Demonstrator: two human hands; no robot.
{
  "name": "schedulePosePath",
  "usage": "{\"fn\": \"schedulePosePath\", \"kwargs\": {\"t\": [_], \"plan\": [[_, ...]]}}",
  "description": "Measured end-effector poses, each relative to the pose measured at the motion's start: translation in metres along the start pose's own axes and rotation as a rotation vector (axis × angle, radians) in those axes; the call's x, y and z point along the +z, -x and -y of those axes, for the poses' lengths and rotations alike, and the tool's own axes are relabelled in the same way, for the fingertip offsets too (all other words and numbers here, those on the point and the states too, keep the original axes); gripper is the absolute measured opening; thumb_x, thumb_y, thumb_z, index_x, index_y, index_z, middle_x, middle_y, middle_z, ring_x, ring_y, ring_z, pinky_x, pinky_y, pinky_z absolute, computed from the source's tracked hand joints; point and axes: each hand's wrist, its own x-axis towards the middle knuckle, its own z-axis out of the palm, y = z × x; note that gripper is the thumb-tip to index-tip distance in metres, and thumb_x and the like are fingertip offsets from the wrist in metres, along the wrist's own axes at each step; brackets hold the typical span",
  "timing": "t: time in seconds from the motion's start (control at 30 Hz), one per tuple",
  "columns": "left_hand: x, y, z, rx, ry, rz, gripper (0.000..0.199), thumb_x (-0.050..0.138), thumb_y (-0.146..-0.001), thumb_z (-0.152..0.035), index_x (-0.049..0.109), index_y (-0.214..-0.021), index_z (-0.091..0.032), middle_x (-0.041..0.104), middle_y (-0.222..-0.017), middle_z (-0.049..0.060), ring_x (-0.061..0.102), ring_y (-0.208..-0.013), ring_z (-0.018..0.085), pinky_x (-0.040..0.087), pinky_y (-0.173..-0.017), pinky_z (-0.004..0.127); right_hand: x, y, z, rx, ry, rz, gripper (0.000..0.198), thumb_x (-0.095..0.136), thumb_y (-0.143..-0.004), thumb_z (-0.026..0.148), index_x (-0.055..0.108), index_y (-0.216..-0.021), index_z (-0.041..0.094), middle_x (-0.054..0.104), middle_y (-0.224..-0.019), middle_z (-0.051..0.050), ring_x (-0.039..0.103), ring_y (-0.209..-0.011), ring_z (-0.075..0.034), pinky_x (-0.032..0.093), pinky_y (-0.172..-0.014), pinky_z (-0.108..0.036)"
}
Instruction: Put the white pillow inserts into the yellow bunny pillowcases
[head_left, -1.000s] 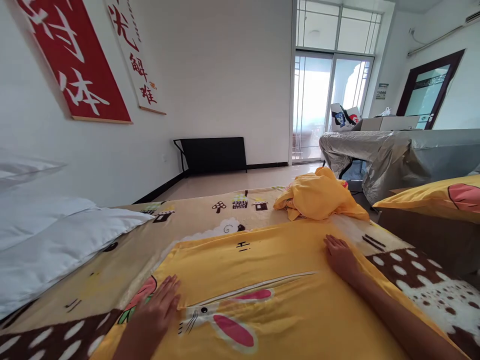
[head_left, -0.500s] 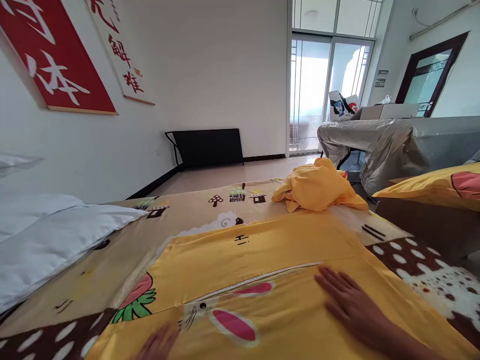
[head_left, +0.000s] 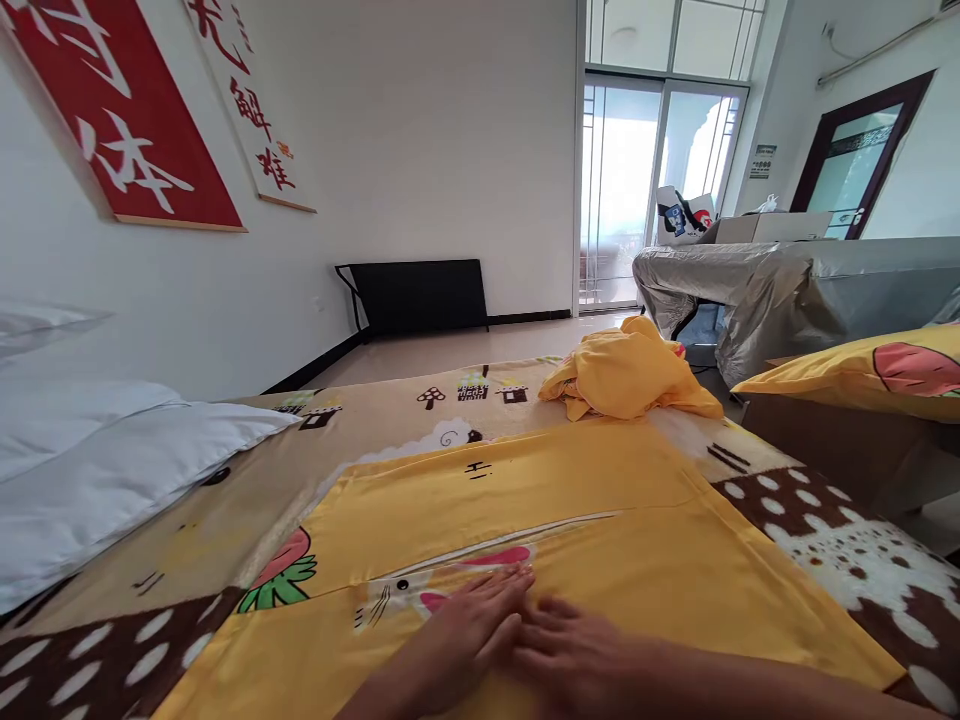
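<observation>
A yellow pillowcase (head_left: 637, 570) lies spread flat on the patterned blanket, printed with a rabbit, a carrot and "Hi". A long slit (head_left: 495, 540) with a pale edge runs across its middle. My left hand (head_left: 476, 625) lies over the rabbit's ears, fingers stretched out and close together. Right beside it, my right hand (head_left: 559, 640) rests on the cloth with its fingers extended, slightly blurred. The two hands meet near the pillowcase's middle, and neither holds anything.
White pillows (head_left: 142, 470) lie on the left of the blanket (head_left: 390, 410). A crumpled yellow cloth (head_left: 622, 370) sits at the far edge. To the right, a yellow pillow (head_left: 877, 370) rests on a brown box (head_left: 832, 440). Behind stands a covered table (head_left: 765, 290).
My right hand has slid left across the pillowcase. My left hand has moved right and forward from the near edge, so both now meet at the middle. The view has shifted slightly.
</observation>
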Motion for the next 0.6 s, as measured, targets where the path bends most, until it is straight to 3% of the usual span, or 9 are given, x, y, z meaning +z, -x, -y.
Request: {"fn": "schedulePosePath", "kwargs": {"t": [0.07,0.13,0.2,0.33,0.47,0.6], "plan": [[0.002,-0.024,-0.007,0.045,-0.017,0.043,0.049,0.026,-0.095,-0.043,0.029,-0.142,-0.029,0.026,-0.149,0.000,0.027,-0.137,0.022,0.024,-0.114,0.044,0.025,-0.037,0.015,0.060,-0.004,-0.055,0.039,0.041,-0.092,0.038,0.049,-0.130,0.033,0.061,-0.125,-0.002,0.055,-0.115,-0.014,0.042,-0.095,-0.031],[0.012,-0.036,-0.005,0.080,-0.065,0.035,0.051,0.027,-0.095,-0.041,0.024,-0.144,-0.027,0.020,-0.151,0.003,0.021,-0.139,0.024,0.021,-0.114,0.048,0.044,-0.072,0.023,0.119,0.010,-0.074,0.035,0.044,-0.091,0.036,0.054,-0.124,0.036,0.065,-0.118,-0.002,0.058,-0.110,-0.016,0.047,-0.086,-0.035],[0.022,-0.042,-0.004,0.139,-0.103,-0.011,0.052,0.028,-0.096,-0.038,0.020,-0.146,-0.027,0.019,-0.151,0.004,0.021,-0.139,0.024,0.022,-0.114,0.048,0.055,-0.107,0.029,0.196,0.031,-0.089,0.031,0.048,-0.089,0.034,0.059,-0.118,0.038,0.066,-0.114,-0.003,0.060,-0.107,-0.019,0.049,-0.078,-0.038],[0.028,-0.047,-0.015,0.335,-0.129,-0.076,0.050,0.030,-0.096,-0.036,0.021,-0.145,-0.031,0.026,-0.150,0.001,0.025,-0.139,0.020,0.024,-0.114,0.044,0.061,-0.155,0.042,0.498,0.111,-0.101,0.024,0.051,-0.088,0.032,0.066,-0.103,0.043,0.070,-0.105,-0.002,0.063,-0.102,-0.020,0.051,-0.069,-0.037],[0.039,-0.059,-0.010,0.380,-0.131,-0.095,0.052,0.032,-0.095,-0.041,0.021,-0.145,-0.029,0.027,-0.150,0.002,0.028,-0.137,0.021,0.027,-0.112,0.046,0.057,-0.159,0.047,0.488,0.040,-0.075,0.031,0.040,-0.093,0.030,0.063,-0.112,0.039,0.069,-0.106,-0.001,0.063,-0.101,-0.015,0.051,-0.078,-0.035],[0.076,-0.075,0.013,0.402,-0.125,-0.177,0.045,0.036,-0.094,-0.036,0.034,-0.139,-0.034,0.042,-0.142,0.000,0.043,-0.129,0.019,0.037,-0.108,0.038,0.023,-0.127,0.025,0.404,-0.108,-0.113,0.035,0.042,-0.092,0.020,0.061,-0.117,0.034,0.066,-0.115,-0.002,0.062,-0.105,-0.015,0.050,-0.086,-0.032]]}}
